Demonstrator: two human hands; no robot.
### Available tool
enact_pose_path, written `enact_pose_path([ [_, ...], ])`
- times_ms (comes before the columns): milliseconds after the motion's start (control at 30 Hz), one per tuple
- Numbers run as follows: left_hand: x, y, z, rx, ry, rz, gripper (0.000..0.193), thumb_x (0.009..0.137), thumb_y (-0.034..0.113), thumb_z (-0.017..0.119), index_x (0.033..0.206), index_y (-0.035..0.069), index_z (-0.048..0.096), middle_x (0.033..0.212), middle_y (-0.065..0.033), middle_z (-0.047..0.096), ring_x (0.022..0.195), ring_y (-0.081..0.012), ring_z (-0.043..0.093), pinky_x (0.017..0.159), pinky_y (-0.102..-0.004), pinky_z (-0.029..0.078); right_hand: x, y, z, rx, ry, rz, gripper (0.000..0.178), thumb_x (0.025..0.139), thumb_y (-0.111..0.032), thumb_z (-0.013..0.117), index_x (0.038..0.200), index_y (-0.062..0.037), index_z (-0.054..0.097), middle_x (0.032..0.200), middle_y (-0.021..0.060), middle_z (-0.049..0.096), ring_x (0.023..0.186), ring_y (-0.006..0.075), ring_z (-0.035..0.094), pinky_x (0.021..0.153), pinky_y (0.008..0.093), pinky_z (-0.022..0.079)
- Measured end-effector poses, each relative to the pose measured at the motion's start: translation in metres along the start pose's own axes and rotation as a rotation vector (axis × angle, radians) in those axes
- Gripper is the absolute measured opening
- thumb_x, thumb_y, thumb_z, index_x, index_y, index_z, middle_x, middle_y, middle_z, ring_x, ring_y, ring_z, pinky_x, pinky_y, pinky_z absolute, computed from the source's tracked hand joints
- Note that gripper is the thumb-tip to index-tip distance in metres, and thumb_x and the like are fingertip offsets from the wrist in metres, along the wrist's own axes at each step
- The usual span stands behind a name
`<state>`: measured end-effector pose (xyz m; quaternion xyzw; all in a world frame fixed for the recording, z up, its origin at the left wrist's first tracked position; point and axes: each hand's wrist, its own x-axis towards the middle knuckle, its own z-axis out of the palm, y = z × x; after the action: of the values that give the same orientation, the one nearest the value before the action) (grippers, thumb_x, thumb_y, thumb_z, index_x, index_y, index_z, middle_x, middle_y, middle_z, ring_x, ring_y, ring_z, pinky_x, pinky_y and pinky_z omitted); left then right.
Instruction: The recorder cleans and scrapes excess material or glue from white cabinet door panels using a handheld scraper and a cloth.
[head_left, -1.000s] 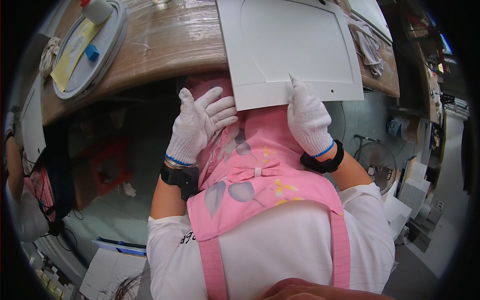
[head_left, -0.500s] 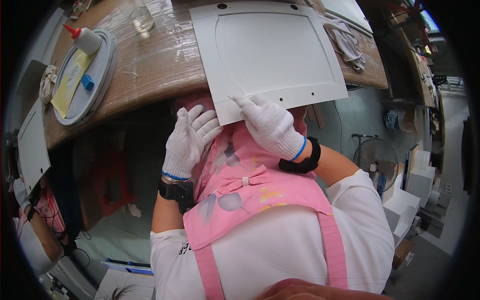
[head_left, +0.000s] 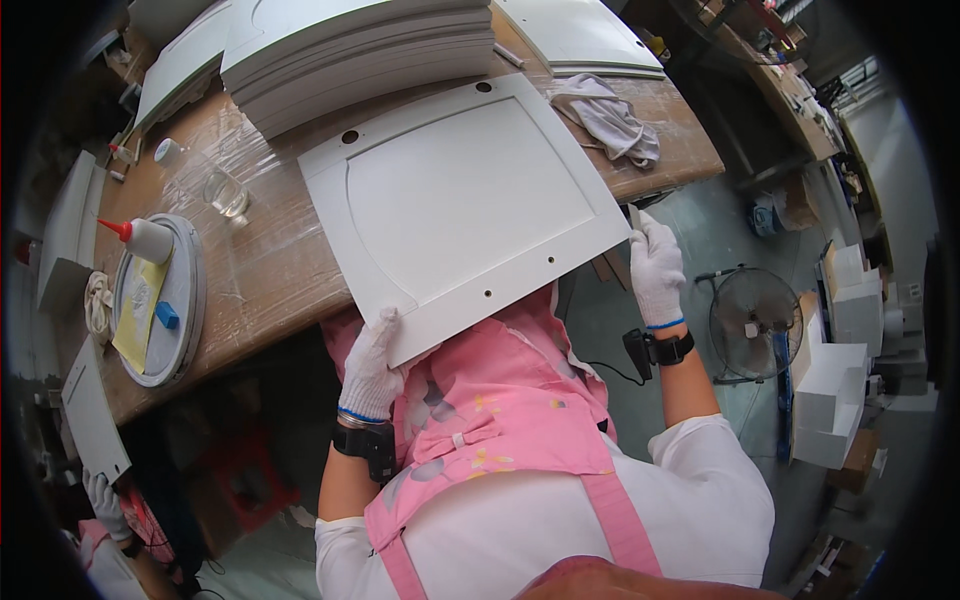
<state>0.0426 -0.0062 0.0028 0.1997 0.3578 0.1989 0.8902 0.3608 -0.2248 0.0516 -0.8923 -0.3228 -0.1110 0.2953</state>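
Observation:
A white cabinet door panel with a recessed middle and round holes lies on the table, its near edge jutting out toward me. My left hand, in a white knit glove, grips the panel's near left corner, with the thumb on top. Close by the near right corner is my right hand, also gloved, with its fingers closed. A small, thin greyish thing shows at its fingertips; its kind cannot be made out.
On the plastic-wrapped table stand a stack of white panels, a glass, a grey cloth, and a round lid bearing a red-tipped bottle and a blue block. A floor fan stands right; another person's gloved hand is at left.
My left hand has gone from open beside the panel to gripping its corner. My right hand has moved from the near left corner to the right one. The view has shifted.

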Motion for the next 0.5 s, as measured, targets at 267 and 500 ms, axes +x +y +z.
enact_pose_path([
  [267, -0.024, 0.013, -0.032, -0.002, 0.227, 0.233, 0.037, 0.097, 0.015, 0.062, 0.130, 0.005, 0.052, 0.117, -0.0096, 0.064, 0.105, -0.0243, 0.066, 0.086, -0.0404, 0.060, -0.015, -0.033, 0.021, -0.057, -0.255, -0.322, 0.035, 0.086, -0.010, 0.061, 0.121, -0.0133, 0.064, 0.099, 0.0131, 0.066, 0.080, 0.0335, 0.065, 0.069, 0.0445, 0.053],
  [500, -0.042, 0.041, -0.077, 0.091, 0.362, 0.260, 0.033, 0.096, 0.015, 0.064, 0.126, 0.003, 0.056, 0.113, -0.0084, 0.066, 0.100, -0.0220, 0.068, 0.083, -0.0354, 0.059, 0.042, 0.011, 0.007, 0.077, -0.245, -0.276, 0.018, 0.088, -0.009, 0.063, 0.106, -0.0055, 0.067, 0.093, 0.0154, 0.068, 0.089, 0.0349, 0.065, 0.079, 0.0419, 0.053],
])
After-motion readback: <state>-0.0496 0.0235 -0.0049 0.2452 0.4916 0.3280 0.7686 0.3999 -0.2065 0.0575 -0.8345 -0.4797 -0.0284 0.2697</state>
